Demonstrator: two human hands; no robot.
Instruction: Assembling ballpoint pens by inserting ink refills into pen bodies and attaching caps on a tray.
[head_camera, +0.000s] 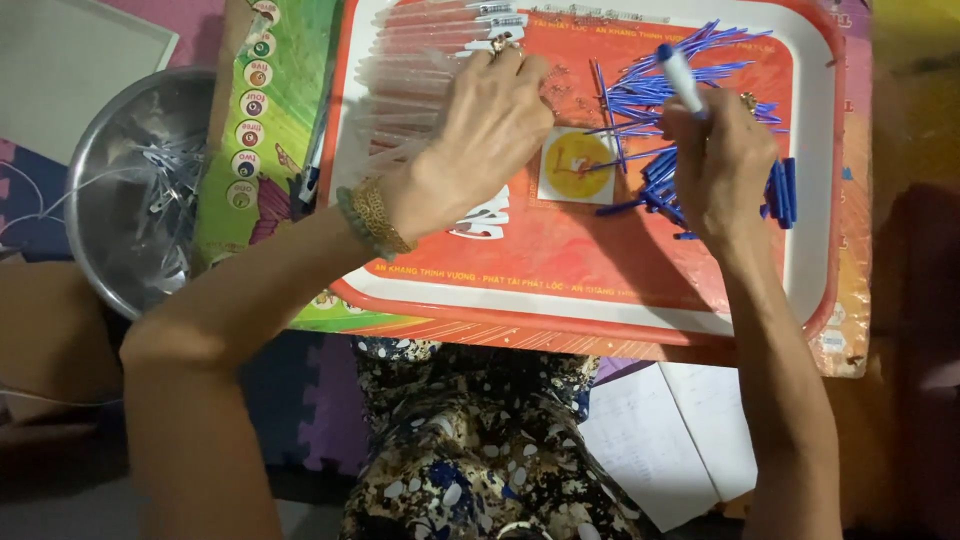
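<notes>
Right hand pinches a blue pen; left hand spread over tray's clear tubes.

Left hand lies flat, fingers spread; right hand is clenched.

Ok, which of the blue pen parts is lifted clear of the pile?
The blue pen piece with the white tip, held in the right hand. It points up above the blue pile, while all the other pieces lie flat on the red tray.

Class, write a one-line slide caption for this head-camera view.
Left hand rests on clear tubes; right hand holds a blue-capped pen above a red tray.
</notes>
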